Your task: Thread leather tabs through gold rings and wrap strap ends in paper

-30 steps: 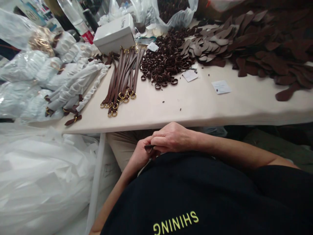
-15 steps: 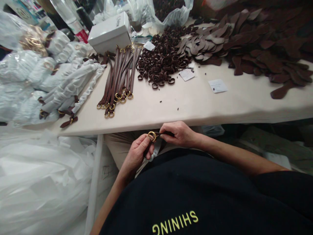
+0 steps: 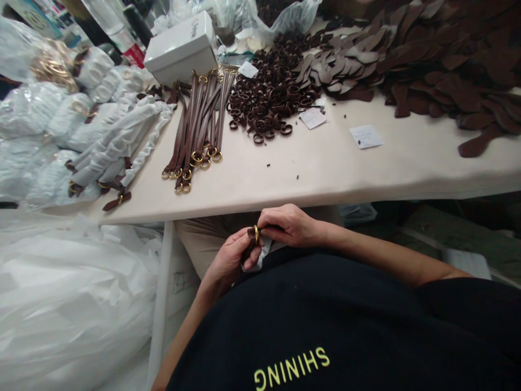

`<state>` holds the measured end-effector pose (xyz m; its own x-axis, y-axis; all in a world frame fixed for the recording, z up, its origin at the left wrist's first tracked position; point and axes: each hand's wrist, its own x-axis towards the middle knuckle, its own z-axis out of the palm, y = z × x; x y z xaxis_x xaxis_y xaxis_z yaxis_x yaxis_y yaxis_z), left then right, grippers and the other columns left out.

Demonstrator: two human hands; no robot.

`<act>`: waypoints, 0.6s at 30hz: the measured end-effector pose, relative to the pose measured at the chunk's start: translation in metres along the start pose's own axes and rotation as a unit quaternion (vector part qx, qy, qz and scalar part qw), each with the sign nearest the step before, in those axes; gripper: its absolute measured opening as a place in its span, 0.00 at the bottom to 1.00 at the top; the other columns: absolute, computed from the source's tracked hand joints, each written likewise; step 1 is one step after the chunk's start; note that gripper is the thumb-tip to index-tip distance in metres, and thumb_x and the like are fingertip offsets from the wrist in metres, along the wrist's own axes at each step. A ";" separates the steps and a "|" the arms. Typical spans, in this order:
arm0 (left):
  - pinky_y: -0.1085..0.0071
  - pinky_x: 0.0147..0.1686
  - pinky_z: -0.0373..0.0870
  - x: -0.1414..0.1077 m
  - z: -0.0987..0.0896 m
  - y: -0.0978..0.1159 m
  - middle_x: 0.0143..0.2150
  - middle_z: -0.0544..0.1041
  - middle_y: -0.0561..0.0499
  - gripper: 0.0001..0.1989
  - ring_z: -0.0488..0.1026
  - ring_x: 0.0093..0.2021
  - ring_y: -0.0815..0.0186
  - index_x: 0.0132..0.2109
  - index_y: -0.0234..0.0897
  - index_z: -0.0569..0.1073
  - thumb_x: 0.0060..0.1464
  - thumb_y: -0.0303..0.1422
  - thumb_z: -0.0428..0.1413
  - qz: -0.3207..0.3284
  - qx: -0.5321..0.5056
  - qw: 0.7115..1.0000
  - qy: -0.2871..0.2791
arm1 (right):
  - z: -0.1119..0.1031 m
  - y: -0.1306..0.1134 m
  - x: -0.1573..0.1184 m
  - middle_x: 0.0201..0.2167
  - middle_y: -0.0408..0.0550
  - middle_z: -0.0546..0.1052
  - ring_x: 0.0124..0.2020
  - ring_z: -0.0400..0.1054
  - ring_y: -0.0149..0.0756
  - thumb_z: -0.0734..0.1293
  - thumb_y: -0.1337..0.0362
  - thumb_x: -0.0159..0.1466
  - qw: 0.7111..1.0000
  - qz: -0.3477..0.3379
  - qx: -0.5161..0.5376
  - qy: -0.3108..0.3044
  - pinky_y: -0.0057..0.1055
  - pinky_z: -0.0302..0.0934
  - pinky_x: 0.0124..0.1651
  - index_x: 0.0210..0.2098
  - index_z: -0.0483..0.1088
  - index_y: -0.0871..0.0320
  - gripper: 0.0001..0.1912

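Observation:
Below the table edge, my left hand (image 3: 233, 254) is closed on a dark brown leather strap (image 3: 248, 251), with its thumb and fingers pinching beside a gold ring (image 3: 256, 234). The ring is around the strap, between my two hands. My right hand (image 3: 290, 226) is closed on the dark strap just right of the ring, fingertips close to it. White wrapping (image 3: 262, 255) hangs under the held piece. How the strap passes through the ring is too small to tell.
On the cream table (image 3: 228, 195) lie brown straps with gold rings (image 3: 199, 125), a heap of small leather loops (image 3: 272, 92), flat leather pieces (image 3: 439, 70), a white box (image 3: 182, 49) and wrapped bundles (image 3: 109, 136). White plastic (image 3: 73, 298) fills the lower left.
The gold ring has turned from facing the camera to nearly edge-on. My right hand has moved slightly left, nearer the ring and my left hand.

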<state>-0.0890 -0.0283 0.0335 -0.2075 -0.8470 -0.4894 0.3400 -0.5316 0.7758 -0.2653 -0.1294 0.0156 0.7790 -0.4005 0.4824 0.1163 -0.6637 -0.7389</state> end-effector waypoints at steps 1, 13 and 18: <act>0.77 0.16 0.45 0.000 0.000 -0.002 0.16 0.62 0.59 0.22 0.50 0.14 0.77 0.35 0.34 0.71 0.55 0.51 0.59 -0.002 0.006 1.000 0.004 | 0.000 -0.002 0.000 0.30 0.46 0.75 0.30 0.67 0.29 0.61 0.66 0.71 1.000 -0.006 -0.015 0.000 0.24 0.58 0.32 0.37 0.68 0.61 0.07; 0.78 0.19 0.53 0.007 0.016 0.002 0.19 0.66 0.57 0.17 0.58 0.17 0.75 0.32 0.34 0.71 0.60 0.45 0.57 0.043 0.087 0.995 0.016 | 0.015 -0.014 0.010 0.23 0.39 0.65 0.22 0.58 0.28 0.55 0.61 0.73 0.965 0.190 0.128 0.127 0.25 0.56 0.27 0.47 0.64 0.59 0.11; 0.78 0.15 0.48 0.001 0.006 0.042 0.15 0.59 0.61 0.17 0.48 0.12 0.78 0.35 0.34 0.75 0.58 0.45 0.59 0.177 -0.104 0.979 -0.002 | 0.018 0.007 0.021 0.52 0.57 0.72 0.44 0.71 0.38 0.54 0.45 0.72 0.935 0.180 0.290 0.092 0.36 0.66 0.47 0.64 0.55 0.57 0.29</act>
<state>-0.0807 -0.0513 0.0682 -0.0457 -0.9781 -0.2028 0.5705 -0.1922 0.7985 -0.2375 -0.1312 0.0123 0.7189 -0.6695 0.1867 0.2231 -0.0321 -0.9743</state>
